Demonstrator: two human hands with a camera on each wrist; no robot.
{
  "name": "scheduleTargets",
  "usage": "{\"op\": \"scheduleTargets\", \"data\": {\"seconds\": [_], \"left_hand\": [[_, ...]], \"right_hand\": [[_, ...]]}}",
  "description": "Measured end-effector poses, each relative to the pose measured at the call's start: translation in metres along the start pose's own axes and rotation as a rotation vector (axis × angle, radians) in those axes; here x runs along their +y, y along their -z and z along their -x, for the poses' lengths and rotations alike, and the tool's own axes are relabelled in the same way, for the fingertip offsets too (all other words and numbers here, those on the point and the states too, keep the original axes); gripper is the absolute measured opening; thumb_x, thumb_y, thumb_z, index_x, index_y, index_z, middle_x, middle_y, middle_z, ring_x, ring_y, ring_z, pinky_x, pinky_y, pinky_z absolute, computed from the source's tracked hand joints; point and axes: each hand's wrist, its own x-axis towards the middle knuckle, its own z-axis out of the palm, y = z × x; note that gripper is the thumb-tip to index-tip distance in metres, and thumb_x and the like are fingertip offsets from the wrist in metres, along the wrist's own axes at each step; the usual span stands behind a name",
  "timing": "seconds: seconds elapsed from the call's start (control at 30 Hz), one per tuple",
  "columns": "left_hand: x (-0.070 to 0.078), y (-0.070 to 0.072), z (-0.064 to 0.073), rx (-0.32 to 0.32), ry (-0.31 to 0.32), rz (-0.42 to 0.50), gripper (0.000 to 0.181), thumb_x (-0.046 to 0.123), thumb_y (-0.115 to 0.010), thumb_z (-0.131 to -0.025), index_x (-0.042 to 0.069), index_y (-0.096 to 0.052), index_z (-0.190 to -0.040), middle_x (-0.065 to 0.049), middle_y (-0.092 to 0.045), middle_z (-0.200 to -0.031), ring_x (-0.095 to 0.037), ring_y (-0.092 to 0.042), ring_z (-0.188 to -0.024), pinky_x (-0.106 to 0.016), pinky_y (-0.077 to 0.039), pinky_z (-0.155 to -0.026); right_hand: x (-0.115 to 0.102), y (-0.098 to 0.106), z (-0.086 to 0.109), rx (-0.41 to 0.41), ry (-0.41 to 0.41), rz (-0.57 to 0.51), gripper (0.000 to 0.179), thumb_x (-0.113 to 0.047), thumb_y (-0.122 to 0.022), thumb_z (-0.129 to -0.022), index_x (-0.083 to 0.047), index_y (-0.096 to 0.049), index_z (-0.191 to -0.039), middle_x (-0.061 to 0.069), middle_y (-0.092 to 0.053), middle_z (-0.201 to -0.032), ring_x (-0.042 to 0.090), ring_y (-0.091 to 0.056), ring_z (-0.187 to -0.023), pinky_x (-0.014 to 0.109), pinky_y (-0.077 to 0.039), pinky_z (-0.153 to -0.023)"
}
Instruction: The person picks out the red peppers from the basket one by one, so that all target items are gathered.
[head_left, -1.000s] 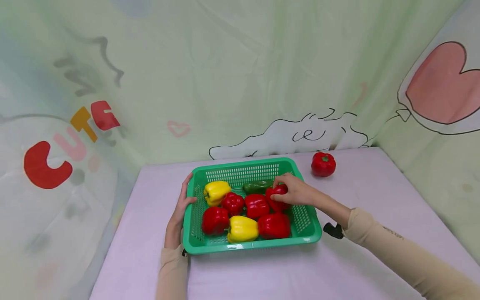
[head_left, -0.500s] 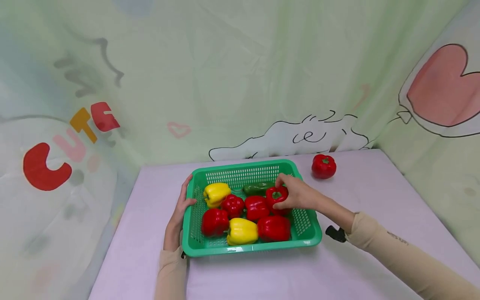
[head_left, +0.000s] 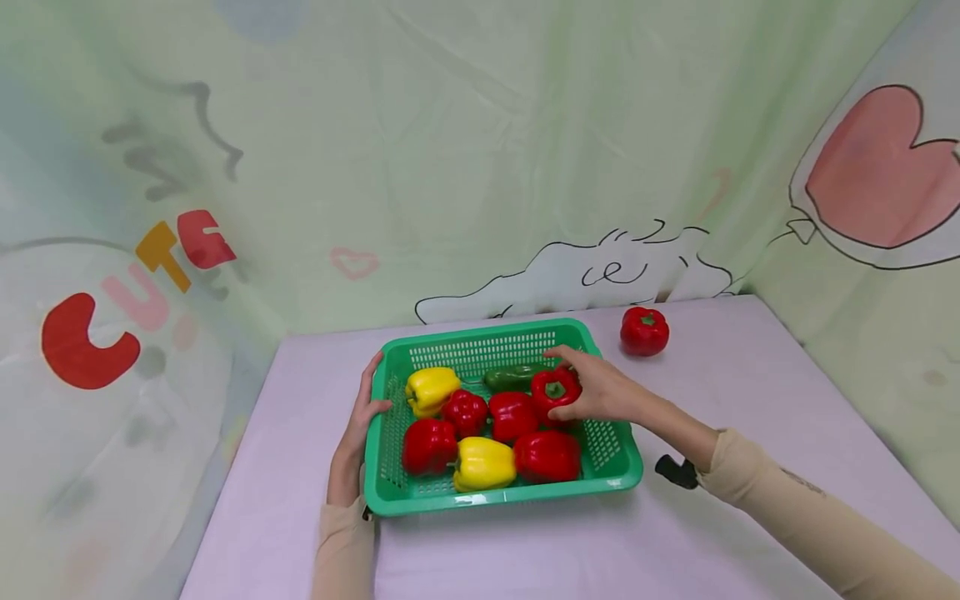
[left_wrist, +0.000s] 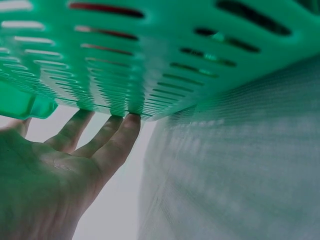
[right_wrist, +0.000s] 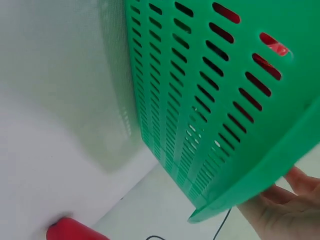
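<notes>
A green plastic basket (head_left: 504,497) holds several red and yellow bell peppers and a dark green cucumber-like vegetable (head_left: 512,377). My left hand (head_left: 358,425) grips the basket's left rim, thumb over the edge and fingers against the outer wall. In the left wrist view, those fingers (left_wrist: 117,145) touch the slotted plastic. Inside the basket's right end, my right hand (head_left: 603,390) is spread around a red bell pepper (head_left: 553,392) whose stem faces up. Its index finger stands off the pepper and the thumb lies beside it; whether the thumb touches is unclear.
Another red bell pepper (head_left: 644,332) stands on the pale lilac table (head_left: 705,375), behind and right of the basket. Printed curtains (head_left: 480,167) enclose the table's back and sides. A yellow bell pepper (head_left: 484,463) lies at the basket's front.
The red pepper under my right hand has turned so its stem shows on top. My right fingers have spread away from it. My left hand keeps its place on the rim.
</notes>
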Motion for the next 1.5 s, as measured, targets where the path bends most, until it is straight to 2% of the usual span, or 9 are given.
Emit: {"op": "scheduleTargets", "data": {"seconds": [0.1, 0.3, 0.4, 0.63, 0.83, 1.03, 1.17, 1.3, 1.5], "left_hand": [[0.000, -0.001, 0.001, -0.001, -0.007, 0.004, 0.078, 0.001, -0.037, -0.089, 0.019, -0.008, -0.159, -0.011, -0.012, -0.162, -0.037, -0.022, -0.142, -0.055, -0.031, -0.107], [-0.003, -0.001, 0.003, 0.002, 0.005, 0.000, 0.079, 0.002, -0.038, -0.087, 0.020, -0.009, -0.159, -0.010, -0.013, -0.162, -0.036, -0.023, -0.141, -0.031, -0.042, -0.101], [-0.004, -0.001, 0.004, 0.007, 0.011, 0.003, 0.080, 0.002, -0.038, -0.087, 0.020, -0.010, -0.159, -0.010, -0.013, -0.162, -0.035, -0.023, -0.141, -0.027, -0.042, -0.099], [-0.002, -0.003, 0.002, 0.001, 0.009, -0.002, 0.079, 0.001, -0.037, -0.088, 0.020, -0.009, -0.159, -0.010, -0.012, -0.163, -0.034, -0.021, -0.143, -0.032, -0.037, -0.104], [-0.001, -0.003, 0.000, -0.005, -0.009, -0.006, 0.078, -0.001, -0.036, -0.089, 0.016, -0.008, -0.159, -0.012, -0.010, -0.163, -0.036, -0.020, -0.143, -0.036, -0.035, -0.107], [-0.001, -0.002, 0.000, -0.003, -0.022, 0.017, 0.078, -0.004, -0.036, -0.088, 0.014, -0.007, -0.159, -0.014, -0.011, -0.162, -0.038, -0.021, -0.142, -0.029, -0.041, -0.102], [0.000, -0.001, 0.001, 0.001, -0.019, 0.017, 0.078, -0.003, -0.036, -0.088, 0.015, -0.008, -0.159, -0.015, -0.012, -0.162, -0.039, -0.022, -0.141, -0.035, -0.042, -0.101], [0.001, -0.001, 0.002, 0.005, -0.015, 0.010, 0.078, -0.003, -0.035, -0.088, 0.015, -0.008, -0.159, -0.015, -0.012, -0.161, -0.040, -0.023, -0.141, -0.041, -0.041, -0.102], [-0.001, -0.001, 0.001, -0.003, -0.023, 0.034, 0.077, -0.003, -0.034, -0.088, 0.015, -0.008, -0.159, -0.016, -0.012, -0.162, -0.039, -0.021, -0.142, -0.031, -0.042, -0.101]], "right_hand": [[0.001, 0.003, 0.004, 0.023, 0.019, -0.007, 0.084, -0.020, -0.087, -0.072, -0.006, -0.044, -0.142, 0.019, -0.058, -0.124, 0.035, -0.058, -0.110, 0.040, -0.058, -0.073], [0.005, 0.017, 0.011, 0.083, 0.032, -0.006, 0.083, -0.021, -0.087, -0.072, -0.005, -0.045, -0.141, 0.021, -0.059, -0.124, 0.038, -0.058, -0.110, 0.040, -0.058, -0.072], [0.008, 0.029, 0.015, 0.125, 0.029, 0.004, 0.081, -0.021, -0.087, -0.072, -0.003, -0.047, -0.140, 0.021, -0.059, -0.125, 0.040, -0.056, -0.111, 0.041, -0.058, -0.072], [0.016, 0.064, 0.027, 0.225, 0.003, -0.012, 0.071, -0.020, -0.083, -0.077, 0.000, -0.051, -0.137, 0.024, -0.059, -0.123, 0.042, -0.058, -0.104, 0.044, -0.058, -0.072], [0.029, 0.081, 0.037, 0.264, -0.063, 0.032, 0.070, -0.021, -0.082, -0.079, 0.002, -0.050, -0.136, 0.027, -0.057, -0.125, 0.045, -0.052, -0.110, 0.049, -0.057, -0.074], [0.054, 0.084, 0.043, 0.258, -0.133, 0.049, 0.076, -0.019, -0.083, -0.076, 0.006, -0.046, -0.138, 0.030, -0.051, -0.128, 0.050, -0.047, -0.114, 0.051, -0.056, -0.074], [0.073, 0.079, 0.045, 0.255, -0.160, 0.080, 0.077, -0.019, -0.083, -0.076, 0.009, -0.045, -0.136, 0.032, -0.049, -0.128, 0.050, -0.047, -0.112, 0.051, -0.056, -0.073], [0.089, 0.071, 0.048, 0.275, -0.152, 0.125, 0.076, -0.018, -0.084, -0.074, 0.010, -0.046, -0.134, 0.031, -0.050, -0.125, 0.047, -0.048, -0.108, 0.051, -0.056, -0.072], [0.103, 0.061, 0.050, 0.289, -0.141, 0.159, 0.077, -0.017, -0.085, -0.073, 0.011, -0.047, -0.133, 0.031, -0.051, -0.123, 0.046, -0.048, -0.107, 0.053, -0.056, -0.074]]}}
